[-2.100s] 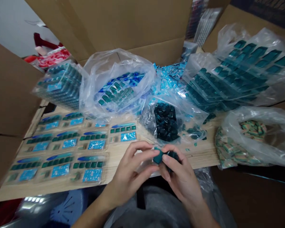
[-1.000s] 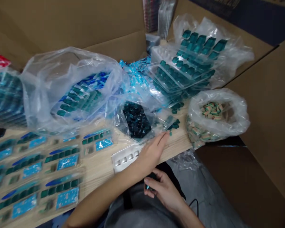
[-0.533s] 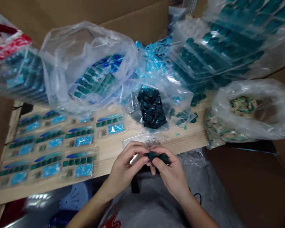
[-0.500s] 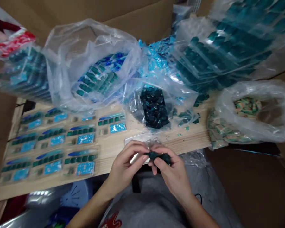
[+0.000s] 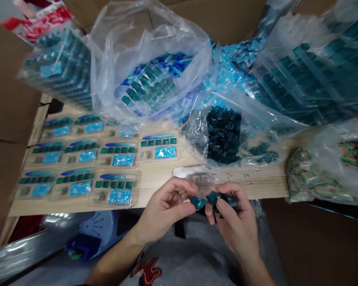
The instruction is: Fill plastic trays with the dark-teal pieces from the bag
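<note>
Left hand [image 5: 164,206] pinches a small faceted teal piece [image 5: 198,203] between thumb and fingers. Right hand [image 5: 235,224] grips a small cluster of dark teal pieces [image 5: 222,200]. The hands are just apart, held over the near edge of a pale wooden board [image 5: 256,186]. A clear plastic blister tray [image 5: 179,172] lies just behind them. Rows of teal-and-blue blister cards [image 5: 119,188] sit to the left; a clear plastic bag of dark teal pieces [image 5: 223,135] lies ahead.
</note>
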A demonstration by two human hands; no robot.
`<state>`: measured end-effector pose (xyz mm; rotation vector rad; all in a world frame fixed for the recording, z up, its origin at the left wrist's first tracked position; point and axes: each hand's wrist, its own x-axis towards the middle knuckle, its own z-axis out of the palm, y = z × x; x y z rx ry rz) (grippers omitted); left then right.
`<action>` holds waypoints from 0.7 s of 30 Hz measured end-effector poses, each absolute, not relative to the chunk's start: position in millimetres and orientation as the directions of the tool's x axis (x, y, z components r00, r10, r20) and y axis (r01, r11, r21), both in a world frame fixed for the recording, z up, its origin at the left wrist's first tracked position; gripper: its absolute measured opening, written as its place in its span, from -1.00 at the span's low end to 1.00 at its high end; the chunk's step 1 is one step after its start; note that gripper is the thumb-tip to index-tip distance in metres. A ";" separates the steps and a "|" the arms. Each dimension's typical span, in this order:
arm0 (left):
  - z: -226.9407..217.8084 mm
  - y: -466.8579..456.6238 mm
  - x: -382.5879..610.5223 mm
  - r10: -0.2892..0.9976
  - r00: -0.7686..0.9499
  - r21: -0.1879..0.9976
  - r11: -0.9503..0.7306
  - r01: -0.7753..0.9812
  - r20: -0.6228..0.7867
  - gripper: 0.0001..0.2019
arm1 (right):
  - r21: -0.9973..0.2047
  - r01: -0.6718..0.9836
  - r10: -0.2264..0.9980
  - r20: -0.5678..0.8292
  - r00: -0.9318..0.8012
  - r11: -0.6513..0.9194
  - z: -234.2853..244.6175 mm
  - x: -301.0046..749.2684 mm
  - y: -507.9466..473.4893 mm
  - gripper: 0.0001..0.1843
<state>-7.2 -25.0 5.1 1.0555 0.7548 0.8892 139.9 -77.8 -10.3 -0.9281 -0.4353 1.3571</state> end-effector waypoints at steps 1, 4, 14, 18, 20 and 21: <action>4.1 -25.3 -7.8 0.901 0.429 0.956 0.178 -0.232 -0.063 -0.87 | -0.810 -0.584 0.954 -0.208 0.215 -0.046 -10.6 140.0 -79.3 -0.84; 1.6 -27.6 -8.5 0.896 0.440 0.983 0.016 -0.183 0.067 -0.87 | -0.919 -0.393 0.974 -0.120 0.193 -0.035 -7.7 140.8 -80.5 -0.75; 2.3 -32.9 -6.4 0.845 0.521 0.961 0.230 -0.154 -0.118 -0.73 | -0.982 0.048 0.980 0.188 0.062 0.185 -2.9 150.1 -76.1 -0.68; 4.9 -34.6 -8.3 0.856 0.504 0.960 0.226 -0.167 -0.113 -0.72 | -0.944 0.181 0.961 0.268 -0.066 0.275 -0.6 157.3 -78.3 -0.70; 5.3 -34.4 -7.8 0.872 0.482 0.965 0.194 -0.175 -0.088 -0.77 | -0.940 0.191 0.959 0.276 -0.066 0.284 0.2 158.3 -78.8 -0.72; 5.1 -34.1 -7.2 0.880 0.469 0.967 0.178 -0.180 -0.075 -0.79 | -0.943 0.182 0.961 0.272 -0.056 0.278 0.0 158.2 -78.9 -0.73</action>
